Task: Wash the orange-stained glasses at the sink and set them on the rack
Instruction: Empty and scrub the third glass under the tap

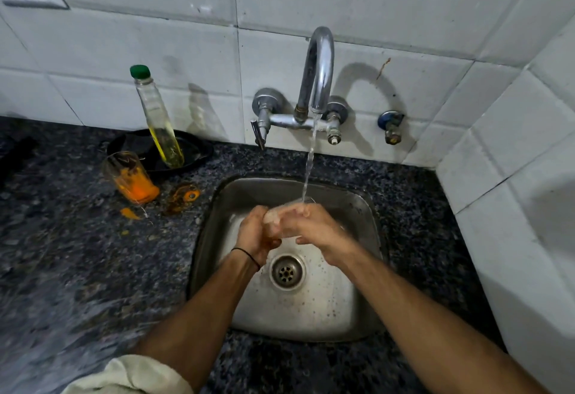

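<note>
Over the steel sink (364, 213) both my hands hold one clear glass (281, 226) under the running water from the tap (317, 76). My left hand (255, 235) grips the glass from the left, fingers curled round it. My right hand (314, 228) wraps it from the right; most of the glass is hidden between the hands. A second glass (132, 177), smeared orange inside, stands upright on the dark counter left of the sink. No rack is in view.
An orange ring stain (183, 197) and orange drops mark the granite counter (77, 253). A green-capped bottle (158, 120) leans in a black pan (193, 151) by the wall. The drain (287, 272) lies below my hands. A pale cloth (130, 378) sits at the front edge.
</note>
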Demonstrator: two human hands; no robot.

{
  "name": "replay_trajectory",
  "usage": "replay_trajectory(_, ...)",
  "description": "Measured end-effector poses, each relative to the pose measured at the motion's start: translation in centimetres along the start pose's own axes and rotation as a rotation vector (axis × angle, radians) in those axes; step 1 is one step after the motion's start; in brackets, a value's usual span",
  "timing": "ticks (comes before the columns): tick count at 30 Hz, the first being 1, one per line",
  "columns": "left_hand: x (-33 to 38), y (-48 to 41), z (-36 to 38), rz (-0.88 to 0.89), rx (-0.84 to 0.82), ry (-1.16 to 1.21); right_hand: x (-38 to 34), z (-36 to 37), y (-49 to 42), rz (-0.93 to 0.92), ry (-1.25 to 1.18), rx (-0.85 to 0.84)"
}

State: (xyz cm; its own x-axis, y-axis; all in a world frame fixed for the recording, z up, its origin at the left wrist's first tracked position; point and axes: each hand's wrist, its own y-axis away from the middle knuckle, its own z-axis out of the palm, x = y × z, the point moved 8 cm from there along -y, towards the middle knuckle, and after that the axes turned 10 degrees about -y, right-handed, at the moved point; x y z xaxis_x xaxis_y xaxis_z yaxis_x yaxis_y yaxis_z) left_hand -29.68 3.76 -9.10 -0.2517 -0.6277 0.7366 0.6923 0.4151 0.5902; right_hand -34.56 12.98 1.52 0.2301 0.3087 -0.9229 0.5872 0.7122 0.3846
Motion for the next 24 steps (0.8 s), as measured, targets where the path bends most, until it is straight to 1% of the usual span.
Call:
replay_trajectory(1,0.0,0.0,0.0,0.032,-0.009,0.022,0.2,-0.2,-0.2,0.037,-0.05,0.065)
replay_trajectory(2,0.1,0.3,0.3,0.02,-0.053,0.045,0.3,-0.5,-0.6,0.03,-0.042,0.123)
replay_trajectory(3,0.0,0.5,0.6,-0.037,-0.111,0.057,0.1,-0.7,-0.8,-0.008,-0.025,0.158)
replay_trajectory(4,-0.2,0.7,0.8,-0.121,-0.184,0.067,-0.2,-0.9,-1.2,-0.079,0.05,0.147)
replay_trajectory(5,-0.4,0.8,1.0,-0.197,-0.244,0.069,-0.4,-1.0,-1.4,-0.153,0.16,0.084)
replay_trajectory(6,-0.3,1.0,0.9,-0.249,-0.264,0.063,-0.4,-0.8,-1.3,-0.223,0.302,-0.017)
replay_trajectory(7,-0.1,1.0,0.6,-0.271,-0.242,0.049,0.0,-0.5,-1.1,-0.262,0.422,-0.114)
replay_trajectory(8,0.2,0.8,0.1,-0.26,-0.179,0.016,0.5,-0.8,-1.0,-0.268,0.473,-0.157)
replay_trajectory(9,0.7,0.6,-0.4,-0.215,-0.089,-0.03,0.7,-1.1,-0.8,-0.274,0.443,-0.155)
replay_trajectory(10,1.5,0.8,-0.8,-0.147,0.021,-0.088,0.9,-1.3,-0.6,-0.273,0.357,-0.14)
replay_trajectory(12,3.4,0.9,-1.7,0.031,0.216,-0.171,1.7,-1.4,-0.2,-0.202,0.044,-0.084)
replay_trajectory(13,4.5,1.0,-2.0,0.149,0.28,-0.22,2.3,-1.2,-0.1,-0.155,-0.125,-0.044)
replay_trajectory(14,5.9,1.4,-2.1,0.285,0.329,-0.309,3.0,-1.0,0.0,-0.094,-0.285,-0.006)
replay_trajectory(17,9.3,3.4,-0.5,0.687,0.4,-0.724,5.6,0.0,-0.6,0.132,-0.765,0.069)
replay_trajectory(18,10.0,4.5,0.4,0.787,0.408,-0.834,6.4,0.0,-1.0,0.204,-0.856,0.13)
replay_trajectory(20,10.5,6.3,2.3,0.95,0.404,-0.99,7.1,0.1,-1.5,0.314,-0.917,0.243)
replay_trajectory(21,10.6,7.1,2.9,1.018,0.408,-1.048,7.2,0.3,-1.7,0.348,-0.92,0.269)
replay_trajectory(23,10.7,7.8,3.2,1.08,0.423,-1.1,7.1,0.4,-2.0,0.378,-0.916,0.272)
replay_trajectory(24,10.6,7.7,2.8,1.072,0.422,-1.095,7.1,0.3,-2.2,0.384,-0.902,0.262)
